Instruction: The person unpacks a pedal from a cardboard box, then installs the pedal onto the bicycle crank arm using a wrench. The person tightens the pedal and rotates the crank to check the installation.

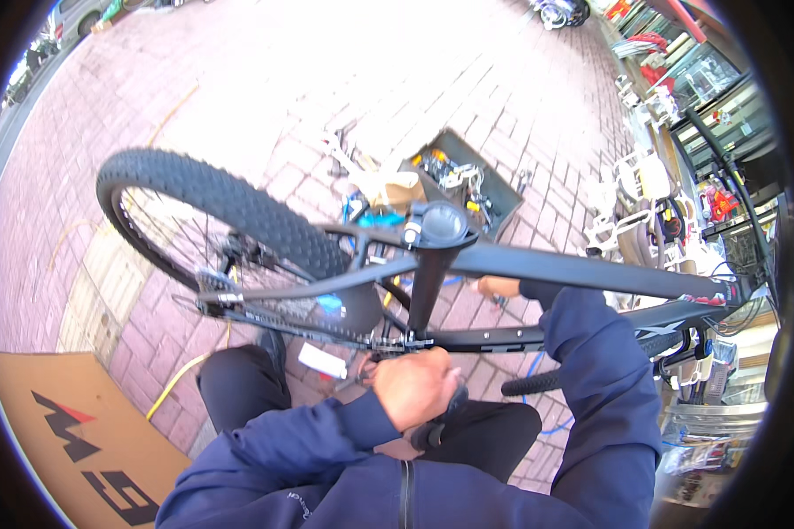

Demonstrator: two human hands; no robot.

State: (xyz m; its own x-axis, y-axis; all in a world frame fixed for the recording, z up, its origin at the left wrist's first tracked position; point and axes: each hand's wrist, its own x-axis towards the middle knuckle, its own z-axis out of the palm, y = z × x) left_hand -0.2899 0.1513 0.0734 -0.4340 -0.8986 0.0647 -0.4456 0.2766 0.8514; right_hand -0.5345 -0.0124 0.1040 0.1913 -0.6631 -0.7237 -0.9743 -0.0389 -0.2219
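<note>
A black bicycle frame (573, 267) stretches across in front of me, its knobby rear tyre (229, 198) at the left. My left hand (412, 388) is closed at the crank area, just below the chainring (397, 344); what its fingers hold is hidden. A black pedal (456, 402) shows beside that hand. Through the frame reaches my right arm, with my right hand (500, 286) below the top tube on the far side. Its visible fingers look curled, near a small dark piece, and the frame and sleeve hide the rest. The open seat tube top (441, 225) faces up.
Beyond the bicycle, a grey toolbox (503, 189) full of tools sits on the brick paving. A cardboard box (79, 432) lies at lower left, near a yellow hose (172, 388). White bicycle parts (631, 207) and shelves crowd the right side.
</note>
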